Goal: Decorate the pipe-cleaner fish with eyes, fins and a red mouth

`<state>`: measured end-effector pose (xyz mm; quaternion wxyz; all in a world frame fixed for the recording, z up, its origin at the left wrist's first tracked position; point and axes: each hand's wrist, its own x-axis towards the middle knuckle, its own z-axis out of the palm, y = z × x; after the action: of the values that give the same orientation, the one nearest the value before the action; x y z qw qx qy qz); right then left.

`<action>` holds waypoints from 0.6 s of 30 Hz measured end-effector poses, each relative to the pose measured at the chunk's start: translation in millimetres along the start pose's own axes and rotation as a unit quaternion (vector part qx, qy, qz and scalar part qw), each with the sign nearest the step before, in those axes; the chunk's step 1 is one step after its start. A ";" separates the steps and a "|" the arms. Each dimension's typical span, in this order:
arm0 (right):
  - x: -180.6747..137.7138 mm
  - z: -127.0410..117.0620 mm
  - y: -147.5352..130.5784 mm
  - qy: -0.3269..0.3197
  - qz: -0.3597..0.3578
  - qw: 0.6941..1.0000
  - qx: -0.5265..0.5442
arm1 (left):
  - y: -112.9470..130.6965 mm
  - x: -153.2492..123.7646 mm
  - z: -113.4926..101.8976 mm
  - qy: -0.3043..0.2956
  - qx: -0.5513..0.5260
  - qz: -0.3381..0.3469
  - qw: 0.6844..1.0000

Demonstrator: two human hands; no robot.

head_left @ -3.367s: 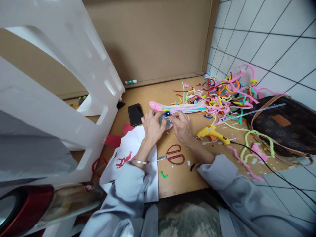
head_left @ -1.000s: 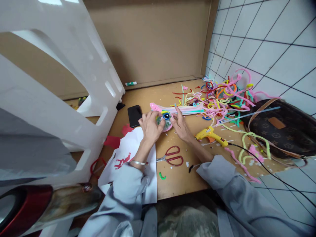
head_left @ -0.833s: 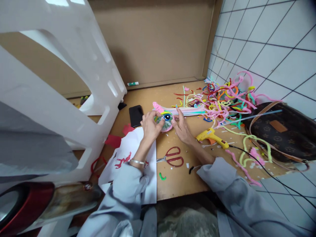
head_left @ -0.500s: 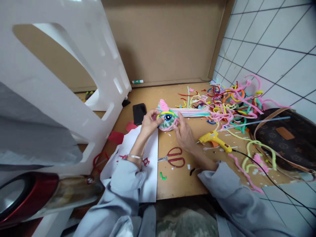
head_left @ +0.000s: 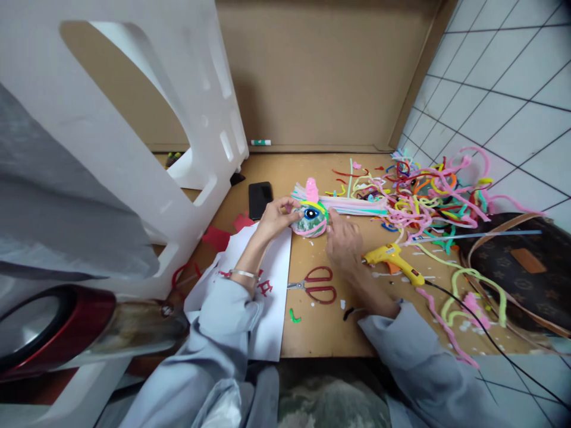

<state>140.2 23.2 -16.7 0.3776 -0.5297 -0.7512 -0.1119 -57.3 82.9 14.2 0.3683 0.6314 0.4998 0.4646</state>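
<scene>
I have the round piece (head_left: 306,226) between my fingers (head_left: 286,203), left hand (head_left: 272,220) pinching its edge, right hand (head_left: 344,241) opposite, grip unclear; its eye (head_left: 311,213) is on, while loose pipe cleaners (head_left: 439,205) lie unattached beyond the right fingers.

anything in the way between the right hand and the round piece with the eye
Nothing visible: the right hand appears to touch the round piece at its right edge. The scissors lie below it in view, the yellow glue gun off to the right.
</scene>
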 end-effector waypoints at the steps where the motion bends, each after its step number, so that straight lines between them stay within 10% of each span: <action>1: 0.8 -0.9 0.1 0.011 0.003 1.000 0.009 | 0.8 -0.4 0.8 0.003 0.007 0.001 1.000; 18: -0.8 -1.8 5.3 0.062 -0.056 0.991 0.105 | 4.1 -3.5 7.0 0.025 0.079 0.016 0.996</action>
<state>145.8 23.8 -17.3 0.4701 -0.4363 -0.7624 -0.0853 -49.6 78.5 15.1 0.2969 0.6545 0.5343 0.4451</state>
